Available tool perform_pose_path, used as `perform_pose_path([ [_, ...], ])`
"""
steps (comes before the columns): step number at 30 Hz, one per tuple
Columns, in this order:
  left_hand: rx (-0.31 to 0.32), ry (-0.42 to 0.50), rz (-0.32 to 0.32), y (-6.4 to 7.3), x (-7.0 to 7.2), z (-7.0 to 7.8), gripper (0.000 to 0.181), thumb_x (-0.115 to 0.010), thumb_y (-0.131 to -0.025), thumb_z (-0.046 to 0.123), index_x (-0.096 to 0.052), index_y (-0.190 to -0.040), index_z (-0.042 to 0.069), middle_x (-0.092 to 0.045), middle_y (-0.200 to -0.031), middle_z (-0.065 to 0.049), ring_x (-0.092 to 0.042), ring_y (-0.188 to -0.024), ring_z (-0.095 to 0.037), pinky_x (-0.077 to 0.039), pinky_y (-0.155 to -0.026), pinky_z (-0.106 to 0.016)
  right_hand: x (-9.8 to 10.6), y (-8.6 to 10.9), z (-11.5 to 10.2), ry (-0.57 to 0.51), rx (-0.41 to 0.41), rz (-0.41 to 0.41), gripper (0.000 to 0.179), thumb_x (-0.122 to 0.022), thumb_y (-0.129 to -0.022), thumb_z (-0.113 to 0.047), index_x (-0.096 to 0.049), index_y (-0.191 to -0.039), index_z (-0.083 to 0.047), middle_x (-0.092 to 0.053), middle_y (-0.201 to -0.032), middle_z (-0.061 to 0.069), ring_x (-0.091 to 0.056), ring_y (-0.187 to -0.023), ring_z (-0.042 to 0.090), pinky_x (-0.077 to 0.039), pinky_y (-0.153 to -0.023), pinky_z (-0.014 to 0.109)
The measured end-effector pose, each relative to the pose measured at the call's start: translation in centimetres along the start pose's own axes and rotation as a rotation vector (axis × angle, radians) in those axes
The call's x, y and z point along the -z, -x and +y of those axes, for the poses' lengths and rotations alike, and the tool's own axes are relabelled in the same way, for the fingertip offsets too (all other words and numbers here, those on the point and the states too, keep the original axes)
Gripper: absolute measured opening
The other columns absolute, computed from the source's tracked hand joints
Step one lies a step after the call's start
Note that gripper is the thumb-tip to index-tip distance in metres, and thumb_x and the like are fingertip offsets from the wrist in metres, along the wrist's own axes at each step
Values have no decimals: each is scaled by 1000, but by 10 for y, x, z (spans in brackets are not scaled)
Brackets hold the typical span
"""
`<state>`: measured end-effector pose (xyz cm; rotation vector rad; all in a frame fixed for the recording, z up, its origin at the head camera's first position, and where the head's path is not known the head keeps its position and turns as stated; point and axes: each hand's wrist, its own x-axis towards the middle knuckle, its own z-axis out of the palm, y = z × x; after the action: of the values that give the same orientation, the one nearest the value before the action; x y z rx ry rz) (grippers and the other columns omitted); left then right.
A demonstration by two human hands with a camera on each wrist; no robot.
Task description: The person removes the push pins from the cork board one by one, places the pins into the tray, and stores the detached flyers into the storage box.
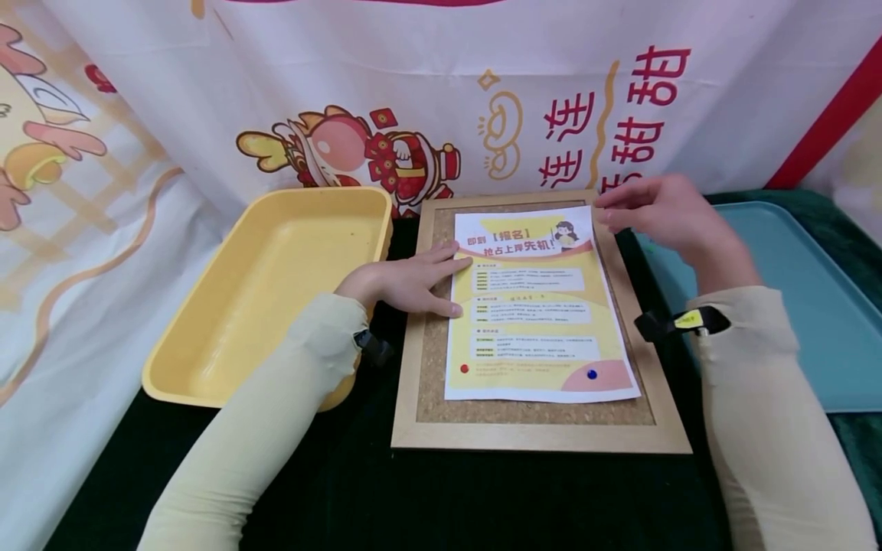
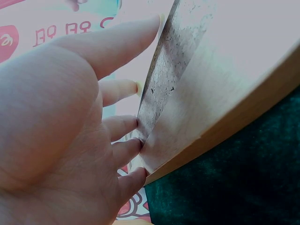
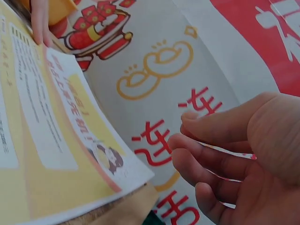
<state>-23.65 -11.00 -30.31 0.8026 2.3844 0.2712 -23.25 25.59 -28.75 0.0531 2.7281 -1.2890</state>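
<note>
A printed yellow-and-white poster (image 1: 534, 306) lies on a wood-framed cork board (image 1: 432, 383). A red push pin (image 1: 465, 369) sits in its lower left, a blue push pin (image 1: 592, 374) in its lower right. With spread, fairly straight fingers my left hand (image 1: 416, 283) touches the poster's left edge; in the left wrist view the fingertips meet paper and board. My right hand (image 1: 664, 214) hovers by the board's upper right corner, off the paper. In the right wrist view its fingers (image 3: 213, 164) are loosely bent, thumb near the index finger, and nothing shows between them.
A yellow plastic tray (image 1: 193, 383) stands left of the board, and a blue tray (image 1: 792, 321) lies to the right, partly behind my right arm. Dark green cloth (image 1: 482, 505) covers the table. A printed white curtain (image 1: 427, 46) hangs right behind the board.
</note>
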Motion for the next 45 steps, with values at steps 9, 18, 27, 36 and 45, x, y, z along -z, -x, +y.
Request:
perform_pose_path([
  [9, 5, 2, -5, 0, -1, -1, 92, -64, -104, 52, -11, -173, 22, 10, -181, -4, 15, -168, -26, -2, -136, -52, -19, 10, -31, 72, 169, -52, 39, -72, -102, -32, -72, -138, -17, -66, -136, 11, -54, -122, 25, -54, -89, 35],
  [18, 19, 7, -12, 0, -2, -1, 92, -65, -103, 52, -11, -173, 24, 10, -181, -2, 15, -168, -25, -2, -136, -52, -36, 27, -62, 46, 345, -181, 26, -77, -99, -24, -79, -124, -16, -75, -122, 6, -63, -102, 24, -54, -79, 25],
  [27, 34, 13, -13, 0, 0, -2, 92, -64, -102, 55, -12, -173, 26, 10, -181, -1, 15, -168, -24, -2, -136, -52, -58, 32, -78, 123, 403, -337, 18, -78, -98, -14, -80, -116, -16, -76, -110, 4, -67, -96, 23, -55, -85, 35],
  [36, 38, 2, -19, 0, 2, -1, 92, -63, -103, 56, -11, -173, 26, 11, -181, -1, 14, -168, -24, -2, -136, -52, -74, 32, -80, 140, 433, -498, 18, -78, -97, -12, -79, -115, -12, -77, -104, 2, -68, -94, 20, -53, -87, 36],
  [45, 19, 1, -17, -1, 2, -1, 92, -64, -102, 55, -12, -173, 25, 9, -181, -2, 13, -168, -25, -2, -136, -52, -81, 33, -78, 191, 455, -566, 20, -78, -96, -12, -78, -116, -12, -76, -104, 2, -68, -94, 18, -54, -86, 36],
])
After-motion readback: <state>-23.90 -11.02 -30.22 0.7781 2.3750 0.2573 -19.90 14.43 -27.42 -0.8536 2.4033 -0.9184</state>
